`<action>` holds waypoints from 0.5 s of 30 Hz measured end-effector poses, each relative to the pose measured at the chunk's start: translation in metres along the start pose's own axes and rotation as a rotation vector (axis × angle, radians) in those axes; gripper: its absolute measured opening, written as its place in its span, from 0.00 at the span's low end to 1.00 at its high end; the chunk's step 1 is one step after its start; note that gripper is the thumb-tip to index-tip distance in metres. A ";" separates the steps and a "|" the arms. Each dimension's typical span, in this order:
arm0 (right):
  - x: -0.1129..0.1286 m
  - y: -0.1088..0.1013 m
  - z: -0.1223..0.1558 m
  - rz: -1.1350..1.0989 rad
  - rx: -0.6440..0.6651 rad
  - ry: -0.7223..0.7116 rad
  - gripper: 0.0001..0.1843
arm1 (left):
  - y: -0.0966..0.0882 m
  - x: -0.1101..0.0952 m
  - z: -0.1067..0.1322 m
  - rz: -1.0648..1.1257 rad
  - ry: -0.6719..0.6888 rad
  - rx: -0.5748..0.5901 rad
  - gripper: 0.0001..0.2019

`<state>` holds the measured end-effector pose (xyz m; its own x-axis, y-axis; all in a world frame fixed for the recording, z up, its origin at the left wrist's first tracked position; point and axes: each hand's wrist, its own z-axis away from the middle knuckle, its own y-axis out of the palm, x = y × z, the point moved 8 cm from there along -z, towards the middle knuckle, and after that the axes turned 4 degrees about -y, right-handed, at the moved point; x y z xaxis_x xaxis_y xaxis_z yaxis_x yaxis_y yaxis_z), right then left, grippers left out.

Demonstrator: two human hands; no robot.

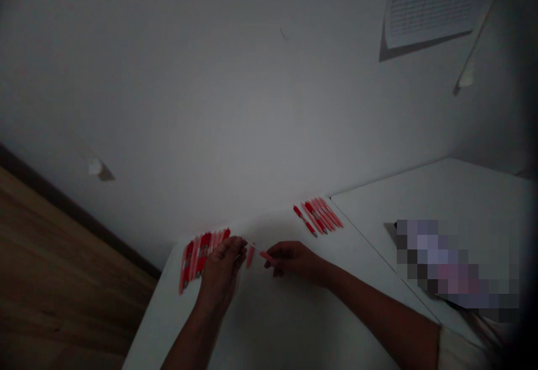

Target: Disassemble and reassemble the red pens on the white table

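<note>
My left hand (222, 266) rests on a white table (294, 325), fingers curled beside a row of several red pens (202, 255) at the table's far left. What its fingertips hold is too small to name. My right hand (294, 259) pinches a red pen piece (265, 255) between thumb and fingers. A loose red pen part (250, 256) lies on the table between the two hands. A second group of several red pens (319, 216) lies at the table's far edge, beyond my right hand.
A grey wall rises behind the table, with a vent grille (432, 5) at the upper right. A second white table (441, 196) adjoins on the right, bearing a blurred-out object (454, 263). Wooden floor (50, 280) lies to the left.
</note>
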<state>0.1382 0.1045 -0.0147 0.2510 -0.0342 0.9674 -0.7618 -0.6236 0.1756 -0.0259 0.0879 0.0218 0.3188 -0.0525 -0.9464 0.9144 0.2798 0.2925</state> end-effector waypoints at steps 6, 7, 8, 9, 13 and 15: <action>0.002 0.001 0.001 -0.001 0.000 0.001 0.17 | -0.006 0.000 -0.001 0.026 -0.003 -0.063 0.16; 0.002 0.001 0.000 -0.002 0.002 -0.002 0.18 | -0.006 0.000 -0.001 0.029 -0.001 -0.071 0.16; 0.001 0.001 0.000 -0.001 0.004 -0.006 0.18 | -0.006 0.000 -0.001 0.029 0.000 -0.073 0.16; 0.001 0.000 0.000 -0.001 0.004 -0.010 0.18 | -0.006 0.000 -0.001 0.028 0.000 -0.071 0.16; -0.002 -0.001 0.000 0.003 0.013 -0.011 0.18 | -0.002 0.000 0.001 0.024 -0.007 -0.040 0.12; -0.002 -0.001 0.000 -0.002 0.014 -0.005 0.19 | -0.002 0.000 0.001 0.026 -0.003 -0.037 0.11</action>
<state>0.1379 0.1052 -0.0169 0.2557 -0.0370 0.9661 -0.7531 -0.6343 0.1750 -0.0278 0.0867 0.0216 0.3433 -0.0472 -0.9381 0.8958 0.3167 0.3119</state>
